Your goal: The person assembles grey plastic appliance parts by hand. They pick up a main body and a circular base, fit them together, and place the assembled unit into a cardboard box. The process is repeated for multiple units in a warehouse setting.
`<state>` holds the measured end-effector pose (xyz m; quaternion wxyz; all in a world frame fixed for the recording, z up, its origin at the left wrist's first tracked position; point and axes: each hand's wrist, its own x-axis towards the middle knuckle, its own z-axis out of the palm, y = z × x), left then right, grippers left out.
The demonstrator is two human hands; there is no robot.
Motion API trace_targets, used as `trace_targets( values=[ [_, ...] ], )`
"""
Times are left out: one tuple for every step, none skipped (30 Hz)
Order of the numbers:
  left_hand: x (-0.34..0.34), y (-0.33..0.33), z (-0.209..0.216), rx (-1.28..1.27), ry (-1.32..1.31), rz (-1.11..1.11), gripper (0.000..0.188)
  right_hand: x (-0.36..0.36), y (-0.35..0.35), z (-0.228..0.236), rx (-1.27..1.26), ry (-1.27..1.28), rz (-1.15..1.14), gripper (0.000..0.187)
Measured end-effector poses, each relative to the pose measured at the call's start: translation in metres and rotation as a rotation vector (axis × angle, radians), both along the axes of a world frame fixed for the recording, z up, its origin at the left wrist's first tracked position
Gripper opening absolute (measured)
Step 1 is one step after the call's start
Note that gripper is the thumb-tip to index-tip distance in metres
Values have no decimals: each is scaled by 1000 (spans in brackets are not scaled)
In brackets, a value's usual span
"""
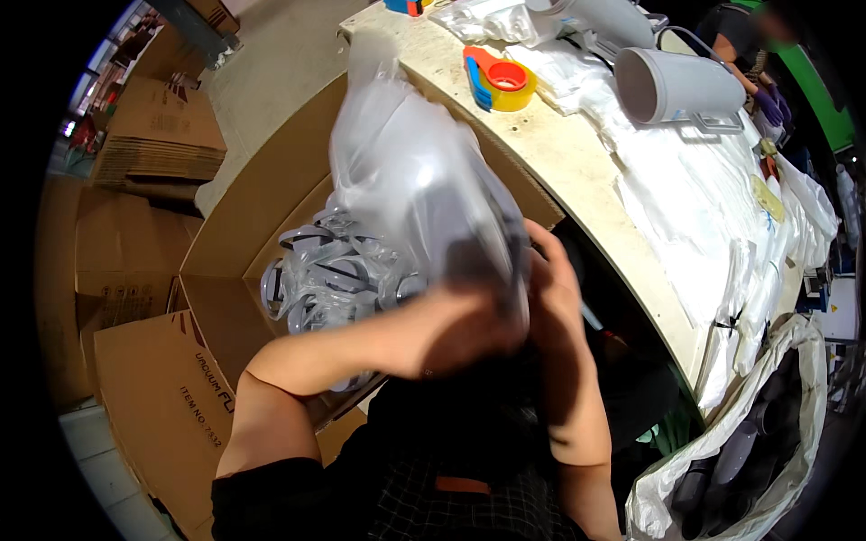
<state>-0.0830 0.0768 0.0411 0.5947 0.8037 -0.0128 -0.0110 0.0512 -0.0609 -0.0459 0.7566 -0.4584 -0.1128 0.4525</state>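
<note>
In front of me I hold up a clear plastic bag (392, 153) with a large grey container (456, 225) inside it. Motion smears the bag, and its loose end stands up at the far side. My left hand (474, 316) is blurred and grips the near end of the bagged container. Around its right edge curl the fingers of my right hand (552, 284). Below and to the left, an open cardboard box (271, 194) holds several grey parts (334, 270) in clear bags, curved rims or handles showing through.
A worktable (577, 171) on the right carries a tape dispenser (501, 79), white plastic bags (672, 198) and a grey cylindrical container (677, 86). A white sack (798, 424) of dark cylinders stands lower right. Flattened cartons (158, 135) lie stacked left. Another person (735, 45) works at the far right.
</note>
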Motion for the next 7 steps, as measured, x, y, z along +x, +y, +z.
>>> trace_targets(
  values=[
    [11, 31, -1, 31, 7, 203, 26, 2, -15, 6, -34, 45, 4, 50],
    [18, 83, -44, 80, 44, 457, 26, 1, -35, 13, -67, 90, 8, 49],
    [44, 110, -48, -536, -157, 684, 28, -2, -56, -1, -133, 112, -87, 48],
    [64, 142, -80, -817, -453, 829, 30, -9, -78, -22, -197, 129, -177, 49],
    [77, 172, -117, -968, -411, 1031, 29, -15, -105, -42, -265, 185, -239, 49],
    [88, 201, -161, -1117, -361, 1227, 29, -24, -137, -65, -330, 239, -308, 49],
    [94, 228, -221, -1125, -281, 1318, 35, -20, -137, -67, -329, 239, -310, 49]
  ],
)
